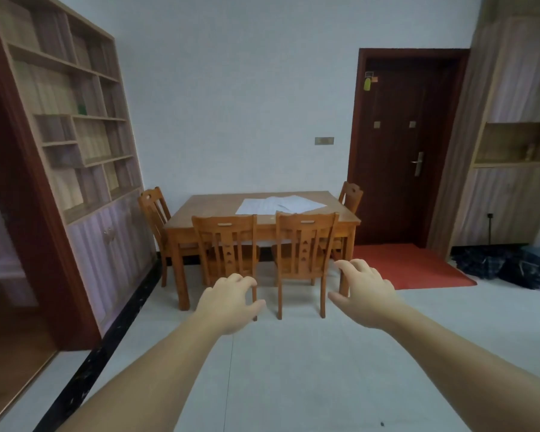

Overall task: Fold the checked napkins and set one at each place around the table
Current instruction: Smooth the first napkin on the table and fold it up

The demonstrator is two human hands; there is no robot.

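The table (206, 213) is seen well ahead, with pale napkins (279, 204) spread unfolded on its top. The left hand (228, 299) and right hand (367, 288) are held out, loosely open, nothing grasped or touched.

Pale napkins (281, 204) (check pattern indiscernible), unfolded, overlapping flat on the wooden table (206, 213)

Pale napkins (280, 204) on the far table (206, 210) are too distant to show any checked pattern or count. Near chair backs (224, 241) hide the table's front edge. Both forearms are cut off by the bottom edge.
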